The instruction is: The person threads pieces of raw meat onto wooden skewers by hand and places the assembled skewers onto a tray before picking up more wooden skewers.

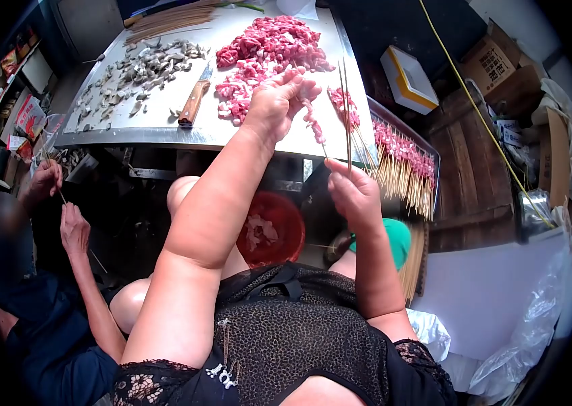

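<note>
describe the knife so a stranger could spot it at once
Find the white-topped table at the top of the picture. Between its scattered grey pieces on the left and heaped pink meat on the right lies the knife, handle towards the near edge; that brown wooden handle sets it apart from both.

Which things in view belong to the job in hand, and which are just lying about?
Job, judging by the hands:
meat pile
part-loaded skewer between left hand and right hand
loaded skewers at right
likely the bare sticks

Lying about, probably:
knife, unheld
cardboard box
white-and-yellow box
</note>
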Demonstrator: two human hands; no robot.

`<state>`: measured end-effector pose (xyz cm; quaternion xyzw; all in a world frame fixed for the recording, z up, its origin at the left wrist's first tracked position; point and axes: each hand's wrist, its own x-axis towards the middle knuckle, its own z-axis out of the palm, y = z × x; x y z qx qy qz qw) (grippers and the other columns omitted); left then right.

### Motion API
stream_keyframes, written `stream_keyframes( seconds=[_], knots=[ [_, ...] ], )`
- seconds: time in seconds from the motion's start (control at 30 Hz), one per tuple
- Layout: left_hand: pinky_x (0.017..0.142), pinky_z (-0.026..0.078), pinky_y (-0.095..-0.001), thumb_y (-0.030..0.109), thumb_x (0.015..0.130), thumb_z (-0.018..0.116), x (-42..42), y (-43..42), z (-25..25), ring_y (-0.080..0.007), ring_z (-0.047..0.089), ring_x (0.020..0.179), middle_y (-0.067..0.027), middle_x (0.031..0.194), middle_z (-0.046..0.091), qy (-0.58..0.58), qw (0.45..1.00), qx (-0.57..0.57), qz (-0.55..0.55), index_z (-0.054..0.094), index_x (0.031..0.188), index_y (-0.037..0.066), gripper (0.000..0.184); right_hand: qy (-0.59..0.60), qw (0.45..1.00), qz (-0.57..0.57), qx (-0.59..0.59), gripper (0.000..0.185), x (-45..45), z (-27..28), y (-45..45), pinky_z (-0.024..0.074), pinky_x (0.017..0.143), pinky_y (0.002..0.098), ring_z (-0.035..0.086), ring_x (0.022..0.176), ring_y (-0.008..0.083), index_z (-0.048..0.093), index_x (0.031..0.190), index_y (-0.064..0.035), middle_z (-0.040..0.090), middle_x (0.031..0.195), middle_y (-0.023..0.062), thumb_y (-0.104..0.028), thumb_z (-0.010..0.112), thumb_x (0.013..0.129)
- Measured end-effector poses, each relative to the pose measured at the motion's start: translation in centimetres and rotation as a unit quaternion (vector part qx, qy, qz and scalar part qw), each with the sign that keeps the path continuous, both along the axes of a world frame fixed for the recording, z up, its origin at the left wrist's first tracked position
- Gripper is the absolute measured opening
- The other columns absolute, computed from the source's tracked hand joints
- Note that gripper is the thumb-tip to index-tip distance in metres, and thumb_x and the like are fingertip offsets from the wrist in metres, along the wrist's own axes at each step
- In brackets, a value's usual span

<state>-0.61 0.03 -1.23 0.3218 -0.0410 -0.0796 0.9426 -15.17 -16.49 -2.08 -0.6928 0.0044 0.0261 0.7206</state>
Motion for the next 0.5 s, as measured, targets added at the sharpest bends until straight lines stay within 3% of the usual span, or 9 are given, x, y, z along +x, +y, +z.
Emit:
stream_keyframes(
  seconds=[0.07,0.27,0.4,0.5],
  knots=[
    [0.079,0.055,-0.0354,0.008,0.090,0.052,0.1,0.0,0.1,-0.0255,0.065,0.084,-0.0132,0.089,0.063,0.007,1.000,-0.002,0.000,0.051,0.109,0.000,0.020,0.076,0.992,0.022,0.098,0.026,-0.1,0.1,-0.2,0.0269,0.038,0.0134,0.037,0.046,0.0002,0.056,0.115,-0.0019,0.054,0.073,-0.0005,-0.007,0.051,0.090],
    [0.081,0.055,-0.0353,0.006,0.091,0.051,0.3,-0.1,0.2,-0.0259,0.065,0.084,-0.0136,0.090,0.063,0.012,1.000,-0.022,0.005,0.051,0.108,-0.001,0.019,0.148,0.958,0.051,0.240,0.027,-0.7,-0.4,-0.8,0.0238,0.034,0.0134,0.034,0.043,0.0010,0.053,0.116,0.0000,0.054,0.074,0.0020,-0.006,0.048,0.090],
    [0.080,0.055,-0.0349,0.007,0.091,0.051,0.4,-0.2,0.0,-0.0257,0.065,0.085,-0.0141,0.091,0.063,0.008,1.000,-0.010,0.006,0.051,0.108,-0.001,0.019,0.160,0.947,0.065,0.271,0.027,-1.0,-0.4,-1.4,0.0241,0.034,0.0133,0.034,0.043,0.0011,0.053,0.116,0.0001,0.055,0.074,0.0023,-0.005,0.048,0.090],
    [0.082,0.055,-0.0343,0.008,0.091,0.050,0.4,-0.1,0.3,-0.0257,0.064,0.088,-0.0146,0.092,0.062,0.034,0.999,0.008,0.023,0.050,0.109,-0.002,0.021,0.168,0.962,0.026,0.215,0.027,-1.5,-0.4,-1.6,0.0247,0.035,0.0132,0.034,0.043,0.0008,0.054,0.115,0.0000,0.055,0.073,0.0016,-0.007,0.050,0.089]
  ],
)
